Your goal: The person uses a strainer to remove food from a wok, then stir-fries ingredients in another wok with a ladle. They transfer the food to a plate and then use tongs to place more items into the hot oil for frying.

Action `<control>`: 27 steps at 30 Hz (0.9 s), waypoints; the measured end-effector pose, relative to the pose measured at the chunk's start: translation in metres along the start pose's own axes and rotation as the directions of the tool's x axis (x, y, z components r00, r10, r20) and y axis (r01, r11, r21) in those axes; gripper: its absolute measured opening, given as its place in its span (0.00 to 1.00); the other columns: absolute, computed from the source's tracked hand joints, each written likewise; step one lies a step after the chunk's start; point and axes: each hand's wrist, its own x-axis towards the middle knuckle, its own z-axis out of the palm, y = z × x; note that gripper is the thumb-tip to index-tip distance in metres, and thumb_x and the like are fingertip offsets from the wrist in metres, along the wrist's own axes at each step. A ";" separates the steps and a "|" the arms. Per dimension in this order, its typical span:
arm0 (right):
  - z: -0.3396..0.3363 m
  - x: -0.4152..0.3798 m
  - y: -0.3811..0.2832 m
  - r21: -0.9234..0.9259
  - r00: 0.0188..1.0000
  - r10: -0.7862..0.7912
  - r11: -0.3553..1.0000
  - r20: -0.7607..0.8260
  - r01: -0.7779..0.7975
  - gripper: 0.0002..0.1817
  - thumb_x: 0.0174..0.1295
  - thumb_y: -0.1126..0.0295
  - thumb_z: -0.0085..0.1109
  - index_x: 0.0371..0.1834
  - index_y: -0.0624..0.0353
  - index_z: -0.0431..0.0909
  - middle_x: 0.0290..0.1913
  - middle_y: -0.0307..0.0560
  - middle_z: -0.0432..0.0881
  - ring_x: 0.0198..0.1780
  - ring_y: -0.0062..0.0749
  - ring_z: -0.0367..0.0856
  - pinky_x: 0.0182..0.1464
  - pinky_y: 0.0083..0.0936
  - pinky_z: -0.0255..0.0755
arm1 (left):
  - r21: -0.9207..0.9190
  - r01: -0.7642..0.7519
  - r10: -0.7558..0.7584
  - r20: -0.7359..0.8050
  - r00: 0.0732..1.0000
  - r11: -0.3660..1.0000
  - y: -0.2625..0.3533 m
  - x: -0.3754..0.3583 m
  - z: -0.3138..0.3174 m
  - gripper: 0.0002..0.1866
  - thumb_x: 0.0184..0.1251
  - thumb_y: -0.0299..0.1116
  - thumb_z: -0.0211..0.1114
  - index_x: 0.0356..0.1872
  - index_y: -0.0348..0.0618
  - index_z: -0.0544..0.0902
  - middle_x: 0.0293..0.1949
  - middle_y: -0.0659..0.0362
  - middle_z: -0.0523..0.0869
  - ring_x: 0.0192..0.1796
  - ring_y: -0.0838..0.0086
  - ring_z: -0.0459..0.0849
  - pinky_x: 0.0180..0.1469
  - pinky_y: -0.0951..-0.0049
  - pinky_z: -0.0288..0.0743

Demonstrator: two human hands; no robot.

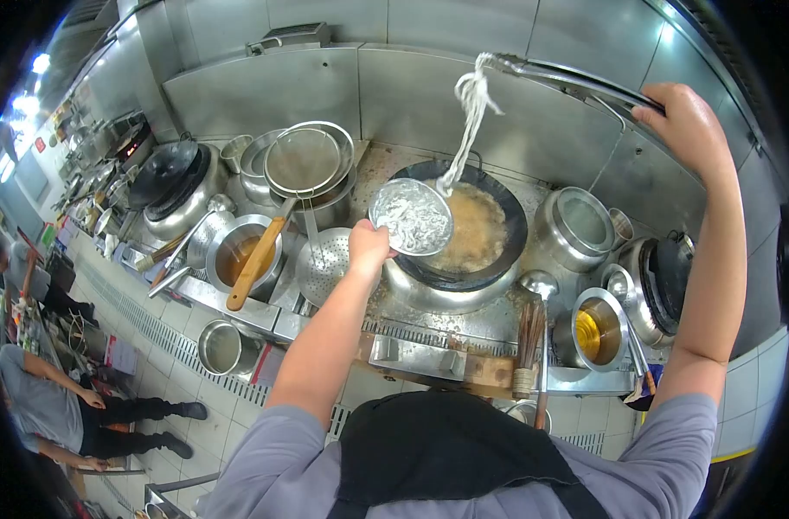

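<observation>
My left hand (370, 249) grips a round metal bowl (375, 206) by its near edge, tilted above the left side of a black wok (514, 208). Shiny whitish pieces (412, 221) lie in the bowl. Raised at the upper right, my right hand (684, 125) is closed round long metal tongs (585, 80). From the tips of the tongs hangs a bundle of white, noodle-like strands (472, 99), whose lower end reaches down beside the bowl's rim. Bubbling brownish liquid (477, 225) fills the wok.
Left of the wok stand stacked strainers (303, 160), a perforated skimmer (325, 268) and a pot of brown liquid (226, 259) with a wooden-handled tool across it. To the right are a ladle (538, 284), a brush (526, 346) and a pot of yellow oil (588, 333). A person (48, 398) stands far left.
</observation>
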 end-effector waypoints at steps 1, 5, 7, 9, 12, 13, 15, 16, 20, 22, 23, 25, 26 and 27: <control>0.003 0.004 0.007 0.001 1.000 0.003 1.000 0.001 -0.003 0.15 0.54 0.62 0.62 0.37 0.64 0.81 0.32 0.60 0.80 0.35 0.53 0.80 0.41 0.40 0.72 | -0.045 0.007 -0.007 -0.001 1.000 0.999 -0.011 0.007 -0.002 0.07 0.61 0.25 0.54 0.32 0.27 0.73 0.27 0.46 0.83 0.23 0.63 0.85 0.21 0.70 0.81; 0.022 0.011 0.028 0.019 0.993 -0.018 1.000 -0.118 0.021 0.16 0.57 0.62 0.61 0.36 0.66 0.78 0.31 0.62 0.78 0.35 0.55 0.77 0.39 0.40 0.70 | -0.053 0.010 -0.011 -0.017 1.000 0.999 -0.017 0.006 -0.012 0.06 0.61 0.24 0.54 0.31 0.28 0.72 0.27 0.45 0.83 0.23 0.63 0.85 0.21 0.70 0.81; 0.036 0.016 0.021 -0.009 0.991 0.098 0.995 0.093 -0.098 0.17 0.57 0.59 0.61 0.40 0.63 0.81 0.34 0.57 0.83 0.36 0.50 0.82 0.42 0.39 0.74 | 0.001 0.022 -0.022 -0.017 1.000 1.000 -0.023 0.008 -0.018 0.06 0.62 0.24 0.55 0.30 0.30 0.71 0.27 0.44 0.83 0.23 0.62 0.85 0.21 0.70 0.81; 0.055 0.014 0.005 0.016 0.955 0.177 0.982 0.237 -0.186 0.18 0.58 0.56 0.61 0.42 0.60 0.81 0.39 0.55 0.83 0.40 0.47 0.83 0.44 0.39 0.75 | -0.068 0.068 -0.069 -0.007 0.998 0.995 -0.018 0.001 -0.021 0.07 0.60 0.23 0.52 0.36 0.28 0.73 0.32 0.44 0.83 0.28 0.62 0.86 0.25 0.71 0.83; 0.128 0.010 0.003 -0.022 0.935 0.160 0.987 0.318 -0.161 0.18 0.58 0.55 0.61 0.44 0.56 0.82 0.45 0.52 0.83 0.48 0.46 0.81 0.50 0.38 0.76 | -0.064 0.040 -0.040 -0.003 0.999 0.997 -0.020 -0.003 -0.026 0.07 0.60 0.23 0.52 0.36 0.28 0.73 0.32 0.44 0.83 0.28 0.62 0.86 0.25 0.71 0.83; 0.143 0.005 -0.005 -0.015 0.907 0.148 0.988 0.396 -0.154 0.19 0.58 0.55 0.61 0.44 0.57 0.82 0.46 0.52 0.83 0.49 0.47 0.81 0.51 0.39 0.75 | -0.064 0.039 -0.040 -0.007 0.999 0.997 -0.020 -0.004 -0.027 0.07 0.60 0.23 0.52 0.36 0.28 0.73 0.32 0.44 0.83 0.28 0.62 0.86 0.25 0.71 0.83; 0.170 -0.009 -0.024 -0.028 0.842 0.127 0.991 0.524 -0.133 0.20 0.58 0.55 0.61 0.43 0.62 0.82 0.47 0.55 0.82 0.50 0.49 0.81 0.52 0.39 0.75 | -0.088 0.027 -0.029 -0.030 0.999 0.996 -0.022 -0.010 -0.031 0.07 0.60 0.23 0.52 0.36 0.27 0.73 0.32 0.45 0.83 0.27 0.62 0.86 0.24 0.71 0.83; 0.192 -0.014 -0.026 -0.061 0.828 0.114 0.993 0.549 -0.097 0.20 0.58 0.55 0.60 0.42 0.62 0.82 0.46 0.57 0.82 0.50 0.50 0.81 0.52 0.39 0.75 | -0.089 0.027 -0.030 -0.039 0.999 0.996 -0.022 -0.011 -0.032 0.07 0.60 0.23 0.52 0.36 0.27 0.73 0.32 0.45 0.83 0.27 0.62 0.86 0.24 0.71 0.83; 0.166 -0.027 -0.046 0.007 0.849 0.124 0.989 0.514 -0.149 0.21 0.57 0.55 0.61 0.44 0.63 0.82 0.47 0.57 0.82 0.50 0.49 0.81 0.52 0.39 0.74 | -0.060 0.012 -0.017 -0.081 0.997 0.998 -0.023 -0.015 -0.032 0.05 0.60 0.24 0.55 0.32 0.30 0.72 0.27 0.47 0.82 0.23 0.64 0.84 0.21 0.70 0.81; 0.141 -0.031 -0.049 0.080 0.889 0.014 0.995 0.457 -0.057 0.22 0.56 0.55 0.62 0.45 0.63 0.81 0.46 0.56 0.82 0.50 0.48 0.81 0.52 0.39 0.74 | -0.018 -0.031 0.029 -0.086 0.996 0.999 -0.027 -0.015 -0.032 0.06 0.60 0.25 0.56 0.27 0.34 0.71 0.23 0.50 0.81 0.22 0.66 0.84 0.20 0.69 0.78; 0.131 -0.033 -0.049 0.138 0.919 -0.075 0.990 0.387 0.023 0.23 0.55 0.56 0.63 0.46 0.63 0.81 0.45 0.56 0.82 0.49 0.48 0.81 0.52 0.39 0.74 | -0.016 -0.028 0.026 -0.092 0.995 0.999 -0.026 -0.017 -0.030 0.06 0.60 0.25 0.56 0.27 0.34 0.71 0.23 0.50 0.81 0.22 0.66 0.84 0.20 0.69 0.78; 0.105 -0.037 -0.065 0.153 0.895 -0.157 0.983 0.418 0.101 0.23 0.54 0.56 0.64 0.45 0.62 0.80 0.43 0.56 0.83 0.49 0.47 0.81 0.52 0.39 0.74 | 0.091 -0.081 0.087 -0.066 0.994 0.993 -0.021 -0.019 -0.024 0.07 0.58 0.26 0.57 0.26 0.34 0.71 0.23 0.51 0.81 0.22 0.67 0.84 0.23 0.69 0.77; 0.097 -0.042 -0.070 0.167 0.864 -0.232 0.970 0.447 0.175 0.23 0.53 0.56 0.64 0.45 0.62 0.80 0.42 0.55 0.83 0.48 0.47 0.81 0.51 0.39 0.74 | 0.122 -0.114 0.120 -0.041 0.992 0.986 -0.026 -0.017 -0.021 0.07 0.57 0.27 0.58 0.24 0.33 0.73 0.23 0.50 0.82 0.22 0.67 0.84 0.26 0.68 0.76; 0.109 -0.051 -0.074 0.196 0.891 -0.329 0.940 0.313 0.279 0.21 0.52 0.55 0.66 0.41 0.61 0.81 0.39 0.54 0.83 0.45 0.47 0.81 0.48 0.40 0.75 | 0.121 -0.118 0.122 -0.028 0.992 0.986 -0.030 -0.015 -0.016 0.07 0.57 0.27 0.58 0.24 0.33 0.73 0.23 0.50 0.82 0.22 0.67 0.84 0.26 0.68 0.76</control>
